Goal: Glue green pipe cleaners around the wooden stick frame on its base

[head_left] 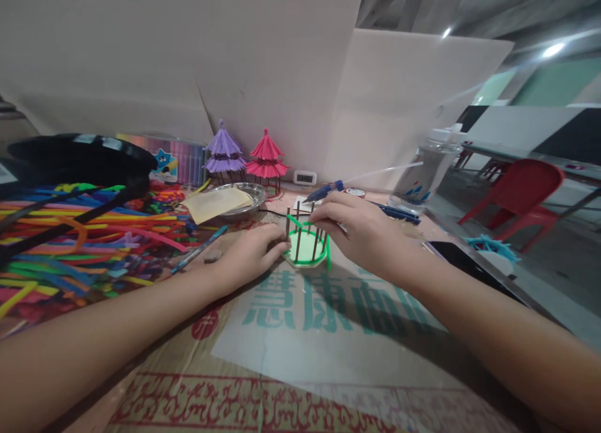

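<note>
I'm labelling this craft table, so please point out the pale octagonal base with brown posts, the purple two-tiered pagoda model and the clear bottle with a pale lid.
Pale octagonal base (307, 246): head view, floor between posts.
Purple pagoda model (224, 146): head view, upper roof.
Clear bottle (421, 178): head view, side wall.

A clear bottle stands at right, a red chair well beyond it.

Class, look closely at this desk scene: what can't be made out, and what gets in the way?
All in the head view:
Right hand: how it meets the green strip is hidden by its own fingers.
Purple pagoda model: base hidden behind the metal dish.
Teal lettering: right end covered by the right forearm.
White clock: display too small and blurred to read.
</note>
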Available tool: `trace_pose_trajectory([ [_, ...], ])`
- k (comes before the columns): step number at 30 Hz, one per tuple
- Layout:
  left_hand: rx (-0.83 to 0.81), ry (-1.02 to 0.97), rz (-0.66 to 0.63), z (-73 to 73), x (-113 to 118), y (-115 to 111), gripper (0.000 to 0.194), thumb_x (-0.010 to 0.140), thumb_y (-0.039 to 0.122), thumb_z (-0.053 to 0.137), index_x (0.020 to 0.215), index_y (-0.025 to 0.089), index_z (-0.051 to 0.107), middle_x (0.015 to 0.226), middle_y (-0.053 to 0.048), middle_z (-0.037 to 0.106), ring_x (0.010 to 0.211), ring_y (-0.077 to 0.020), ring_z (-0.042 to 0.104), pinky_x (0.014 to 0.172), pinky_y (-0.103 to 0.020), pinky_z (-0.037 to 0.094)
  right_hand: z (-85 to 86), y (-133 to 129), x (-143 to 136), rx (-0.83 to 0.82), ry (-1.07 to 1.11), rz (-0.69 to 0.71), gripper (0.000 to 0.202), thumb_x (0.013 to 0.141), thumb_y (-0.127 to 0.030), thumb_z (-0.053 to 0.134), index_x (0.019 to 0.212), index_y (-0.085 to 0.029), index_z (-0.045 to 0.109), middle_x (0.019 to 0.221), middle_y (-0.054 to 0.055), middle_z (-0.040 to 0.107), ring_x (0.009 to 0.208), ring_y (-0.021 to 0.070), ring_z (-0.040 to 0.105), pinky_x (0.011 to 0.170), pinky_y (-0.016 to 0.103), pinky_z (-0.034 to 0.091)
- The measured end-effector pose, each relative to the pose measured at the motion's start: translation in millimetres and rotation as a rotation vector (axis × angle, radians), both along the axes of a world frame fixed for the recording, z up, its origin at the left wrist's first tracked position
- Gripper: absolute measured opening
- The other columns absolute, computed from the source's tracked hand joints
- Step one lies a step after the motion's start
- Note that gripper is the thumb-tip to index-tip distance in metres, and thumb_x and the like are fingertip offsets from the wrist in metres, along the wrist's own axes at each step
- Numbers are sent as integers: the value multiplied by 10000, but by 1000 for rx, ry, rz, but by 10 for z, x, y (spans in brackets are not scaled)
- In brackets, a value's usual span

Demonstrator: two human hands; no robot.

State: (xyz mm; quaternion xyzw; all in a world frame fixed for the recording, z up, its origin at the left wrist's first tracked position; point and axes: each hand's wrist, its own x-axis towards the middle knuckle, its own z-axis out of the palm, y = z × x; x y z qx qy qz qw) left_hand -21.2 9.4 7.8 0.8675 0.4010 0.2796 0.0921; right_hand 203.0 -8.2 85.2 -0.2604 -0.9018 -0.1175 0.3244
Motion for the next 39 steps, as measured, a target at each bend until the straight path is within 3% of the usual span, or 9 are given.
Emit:
trace_pose_trajectory([
  [32,29,17,-6,6,12,-2,181,963,276,471,938,178,621,934,-51,671,875,-207,628,796,-323,477,-135,40,-12,56,-66,1,207,959,-101,513,933,-108,718,874,94,678,817,193,596,729,310,482],
  [39,66,30,17,39,11,-24,194,956,287,480,848,181,601,863,-41,667,808,-198,629,759,-309,486,43,-21,21,-86,33,-66,180,955,-162,539,1010,-145,710,960,96,698,856,187,612,743,313,479],
])
